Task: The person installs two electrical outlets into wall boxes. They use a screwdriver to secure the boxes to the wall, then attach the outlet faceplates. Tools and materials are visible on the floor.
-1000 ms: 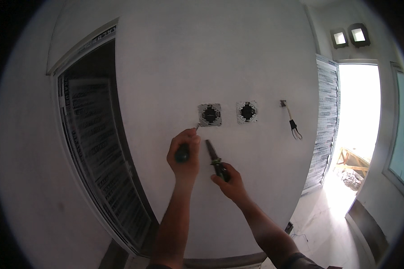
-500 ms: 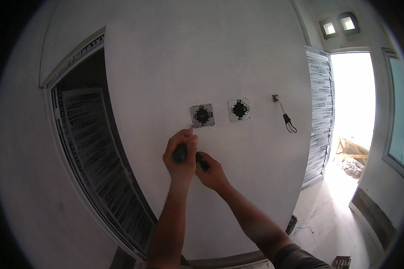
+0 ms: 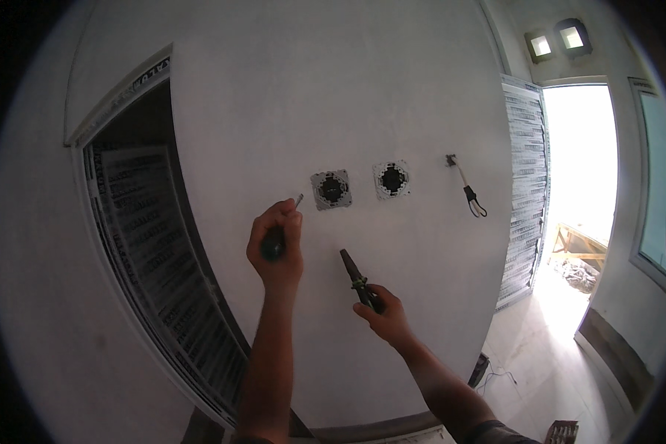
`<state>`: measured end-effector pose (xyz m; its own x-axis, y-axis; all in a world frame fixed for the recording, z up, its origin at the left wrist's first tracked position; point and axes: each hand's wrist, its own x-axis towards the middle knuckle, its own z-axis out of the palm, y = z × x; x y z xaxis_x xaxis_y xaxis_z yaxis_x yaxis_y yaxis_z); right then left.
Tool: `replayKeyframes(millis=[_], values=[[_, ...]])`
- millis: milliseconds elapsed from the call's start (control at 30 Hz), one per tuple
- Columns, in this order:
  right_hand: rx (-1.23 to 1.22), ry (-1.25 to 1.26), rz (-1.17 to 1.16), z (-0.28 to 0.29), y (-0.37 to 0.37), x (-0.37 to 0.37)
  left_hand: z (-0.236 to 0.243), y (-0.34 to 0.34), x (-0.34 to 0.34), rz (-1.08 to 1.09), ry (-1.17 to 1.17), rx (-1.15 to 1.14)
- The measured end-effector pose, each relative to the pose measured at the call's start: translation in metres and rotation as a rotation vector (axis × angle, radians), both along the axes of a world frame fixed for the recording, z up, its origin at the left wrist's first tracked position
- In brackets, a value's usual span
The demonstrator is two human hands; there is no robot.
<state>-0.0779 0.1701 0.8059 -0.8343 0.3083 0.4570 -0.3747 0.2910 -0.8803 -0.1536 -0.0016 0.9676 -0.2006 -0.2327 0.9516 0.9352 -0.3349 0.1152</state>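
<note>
My left hand (image 3: 276, 248), in front of the pale wall, is closed around a screwdriver (image 3: 274, 243) with a dark green handle. A thin metal tip sticks up past its fingertips, left of the nearer mounting plate. Lower and to the right, my right hand (image 3: 388, 314) grips long-nose pliers (image 3: 357, 280), their dark jaws pointing up and left. Above the hands two square metal-framed inserts with black centres sit in the wall: a left socket insert (image 3: 332, 189) and a right socket insert (image 3: 391, 180). Neither tool touches them.
Right of the inserts, a white cable (image 3: 463, 176) hangs from a wall hole, its lower end black with looped wires. A dark doorway with a film-wrapped door (image 3: 144, 222) is at left. Another wrapped door (image 3: 527, 185) stands beside a bright opening at right.
My hands have come apart. The right hand has moved down and right with the pliers, now in plain sight; the left has shifted left, away from the left insert, with the screwdriver.
</note>
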Motion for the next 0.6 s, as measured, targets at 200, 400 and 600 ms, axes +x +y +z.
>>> replayKeyframes(millis=[200,400,600], values=[[-0.044,-0.01,-0.081,-0.028,0.022,0.014,-0.013,0.006,-0.006,0.035,-0.026,-0.009],[-0.074,0.008,-0.137,-0.085,0.042,0.027,-0.022,-0.006,0.003,0.116,-0.056,-0.028],[-0.339,-0.384,-0.098,-0.188,0.033,0.102,-0.113,-0.03,0.012,0.053,-0.177,-0.149]])
